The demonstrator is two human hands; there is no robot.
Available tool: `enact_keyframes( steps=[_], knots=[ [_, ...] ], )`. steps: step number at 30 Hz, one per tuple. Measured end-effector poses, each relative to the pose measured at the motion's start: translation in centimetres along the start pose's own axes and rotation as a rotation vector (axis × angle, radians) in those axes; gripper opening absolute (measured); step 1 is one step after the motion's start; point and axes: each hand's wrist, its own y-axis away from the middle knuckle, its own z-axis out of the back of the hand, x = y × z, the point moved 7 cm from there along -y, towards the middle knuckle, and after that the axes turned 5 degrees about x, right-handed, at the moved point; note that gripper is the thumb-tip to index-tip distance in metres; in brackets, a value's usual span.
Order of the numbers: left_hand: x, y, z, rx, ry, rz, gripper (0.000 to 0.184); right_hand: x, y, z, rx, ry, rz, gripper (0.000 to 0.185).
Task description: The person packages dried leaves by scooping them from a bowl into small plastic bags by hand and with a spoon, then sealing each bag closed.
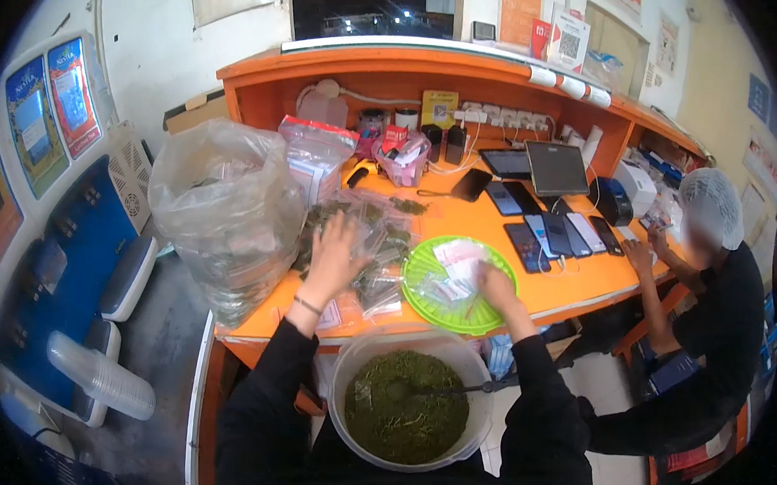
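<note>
My left hand (335,255) is spread, fingers apart, over a pile of small clear packets of green herb (378,277). My right hand (495,288) is at the right side of a green round tray (420,304) that holds papers and small clear bags (448,288); its fingers look curled, and what they hold, if anything, is hidden. Below both hands, a clear tub (340,407) holds chopped green herb (410,419) with a dark-handled utensil (451,391) in it.
A large clear plastic bag (223,216) stands left of the packets. Several phones (558,234) and a tablet (557,171) lie at the right of the orange desk (598,275). A person in a hairnet (709,321) sits at the far right. Stacked plastic cups (100,375) are lower left.
</note>
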Motion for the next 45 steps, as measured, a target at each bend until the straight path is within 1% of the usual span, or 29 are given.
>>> enact_keyframes(
  steps=[2, 4, 6, 7, 9, 10, 12, 13, 15, 16, 17, 18, 19, 20, 22, 23, 26, 27, 29, 32, 33, 36, 38, 39, 41, 44, 45],
  knots=[
    [-2.2, 1.4, 0.9, 0.169, 0.239, -0.136, 0.05, 0.0, -0.2, -0.6, 0.036, 0.11, -0.009, 0.023],
    [-4.1, 3.4, 0.9, 0.412, 0.595, -0.153, 0.047, 0.8, 0.2, 0.1, 0.087, 0.218, 0.006, 0.024],
    [-6.2, 5.5, 1.9, 0.478, 0.711, -0.173, 0.044, 1.5, 0.4, 1.6, 0.043, 0.08, -0.029, 0.023],
    [-6.8, 6.5, 2.5, 0.445, 0.713, -0.174, 0.044, 2.0, 0.4, 2.5, 0.019, 0.011, -0.046, 0.023],
    [-8.0, 7.9, 3.6, 0.373, 0.714, -0.178, 0.044, 4.2, 0.5, 3.8, 0.053, -0.623, 0.007, 0.02],
    [-8.3, 8.3, 3.9, 0.354, 0.759, -0.111, 0.044, 5.7, 0.9, 4.7, 0.071, -0.942, 0.029, 0.018],
    [-8.9, 9.1, 4.2, 0.328, 0.851, 0.033, 0.045, 11.5, 3.3, 6.4, 0.47, -1.296, 0.02, 0.015],
    [-9.7, 9.7, 4.0, 0.349, 0.991, 0.056, 0.044, 14.0, 4.8, 6.7, 0.63, -1.284, 0.031, 0.016],
    [-10.9, 10.7, 3.1, 0.602, 1.156, 0.079, 0.037, 17.9, 7.5, 6.6, 0.943, -1.249, 0.061, 0.018],
    [-11.7, 11.4, 2.8, 0.731, 1.238, 0.09, 0.034, 18.8, 8.1, 6.4, 0.964, -1.251, 0.084, 0.017],
    [-12.8, 11.6, 3.4, 0.724, 1.422, 0.097, 0.021, 19.6, 8.8, 6.2, 0.984, -1.252, 0.109, 0.017],
    [-12.4, 11.9, 3.3, 0.7, 1.372, 0.168, 0.018, 20.2, 9.3, 6.0, 1.001, -1.251, 0.139, 0.017],
    [-11.8, 12.4, 3.2, 0.672, 1.32, 0.236, 0.016, 18.9, 8.7, 6.0, 0.706, -1.115, 0.09, 0.021],
    [-11.2, 12.9, 3.1, 0.64, 1.265, 0.303, 0.015, 19.1, 8.4, 8.2, 0.368, -0.882, 0.205, 0.023],
    [-9.2, 13.7, 3.0, 0.387, 1.128, 0.278, 0.015, 21.6, 10.1, 13.9, -0.28, -0.391, 0.405, 0.028],
    [-8.5, 14.0, 3.3, 0.263, 1.054, 0.263, 0.015, 22.7, 10.6, 12.5, -0.083, -0.408, 0.495, 0.033],
    [-8.6, 13.9, 4.2, 0.128, 1.053, 0.239, 0.018, 23.9, 12.2, 6.9, 0.329, -0.602, 0.483, 0.026],
    [-8.4, 14.1, 4.1, 0.121, 1.034, 0.244, 0.02, 23.8, 12.3, 5.5, 0.428, -0.647, 0.438, 0.024],
    [-8.0, 14.4, 3.7, 0.104, 1.001, 0.256, 0.024, 24.0, 12.0, 5.3, 0.479, -0.737, 0.408, 0.018],
    [-8.4, 14.0, 4.5, 0.105, 1.022, 0.253, 0.022, 23.9, 12.0, 4.6, 0.527, -0.88, 0.365, 0.014],
    [-8.4, 14.1, 4.2, 0.152, 1.023, 0.249, 0.02, 23.7, 12.0, 4.4, 0.535, -0.927, 0.353, 0.013],
    [-8.8, 14.2, 3.5, 0.281, 1.06, 0.266, 0.015, 22.8, 12.2, 4.0, 0.58, -0.77, 0.275, 0.011],
    [-9.6, 14.0, 3.4, 0.357, 1.129, 0.313, 0.013, 22.3, 12.0, 3.8, 0.52, -0.744, 0.215, 0.01],
    [-9.8, 14.0, 3.3, 0.369, 1.102, 0.266, 0.011, 21.9, 12.0, 3.8, 0.487, -0.73, 0.184, 0.01],
    [-10.0, 14.1, 2.9, 0.391, 1.048, 0.171, 0.009, 22.0, 12.0, 4.0, 0.444, -0.704, 0.209, 0.009],
    [-10.2, 13.7, 3.5, 0.295, 0.935, 0.049, 0.012, 22.1, 12.2, 4.2, 0.357, -0.621, 0.252, 0.01],
    [-10.1, 13.7, 3.5, 0.318, 0.93, 0.057, 0.013, 22.1, 12.3, 4.3, 0.323, -0.587, 0.266, 0.011]
  ],
)
